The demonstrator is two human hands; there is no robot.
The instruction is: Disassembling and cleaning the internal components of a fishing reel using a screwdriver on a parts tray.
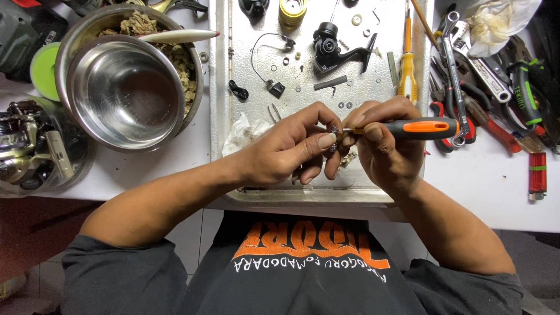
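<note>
While the left hand [291, 149] pinches a small metal part [333, 140] over the tray [233, 87], the right hand [385, 146] grips a screwdriver [423, 127] against it. Tip slippage could drop the part among loose washers [344, 105].

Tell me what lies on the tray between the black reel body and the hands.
In the head view, between the black reel body and the hands, left and right, lie a short dark rod and small washers on the metal tray.

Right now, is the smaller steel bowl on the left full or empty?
Empty: the smaller steel bowl shows a bare shiny bottom, nested in a larger bowl of shredded stuff.
</note>
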